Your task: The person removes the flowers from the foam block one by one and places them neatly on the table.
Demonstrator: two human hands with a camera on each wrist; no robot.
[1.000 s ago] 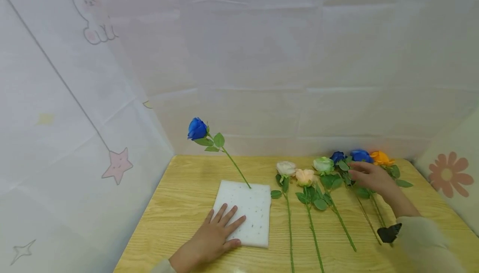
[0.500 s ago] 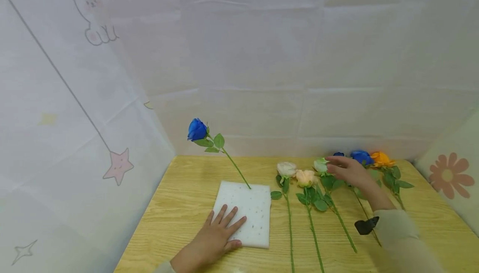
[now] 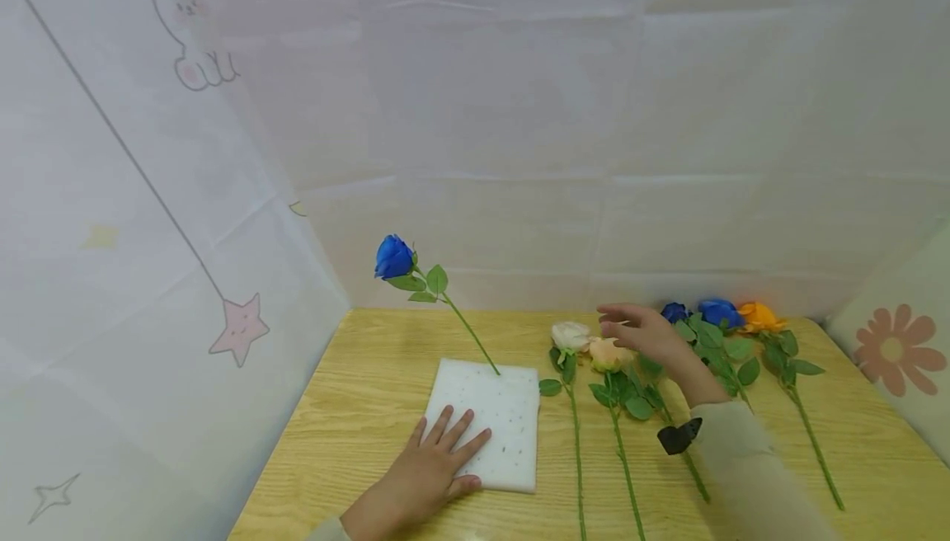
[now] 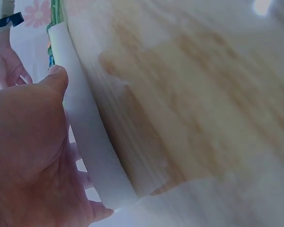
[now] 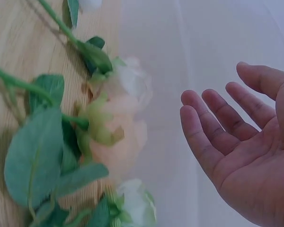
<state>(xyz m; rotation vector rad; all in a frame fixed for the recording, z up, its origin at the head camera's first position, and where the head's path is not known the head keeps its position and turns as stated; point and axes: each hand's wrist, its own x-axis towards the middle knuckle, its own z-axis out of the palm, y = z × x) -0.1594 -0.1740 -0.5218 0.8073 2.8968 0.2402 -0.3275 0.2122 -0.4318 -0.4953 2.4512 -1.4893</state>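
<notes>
My left hand [image 3: 426,471] rests with spread fingers on a white foam block [image 3: 512,417], whose side edge shows in the left wrist view. A blue rose [image 3: 393,258] leans left, its stem standing in the foam's far part. Over the lying roses hovers my right hand [image 3: 649,335], fingers loosely bent and holding nothing. Just below it is a peach rose [image 3: 607,355]; a cream-white rose [image 3: 570,336] lies to its left. In the right wrist view a pale green-white rose [image 5: 135,203] appears; the hand mostly hides its bloom in the head view.
Farther right on the wooden table [image 3: 356,392] lie a dark blue rose [image 3: 674,312], a brighter blue rose [image 3: 720,312] and an orange rose [image 3: 760,317]. A white printed cloth [image 3: 482,153] hangs behind the table and along its sides.
My right hand has moved left, from over the dark blue rose, past the pale green rose, to above the peach one. The left hand stays on the foam.
</notes>
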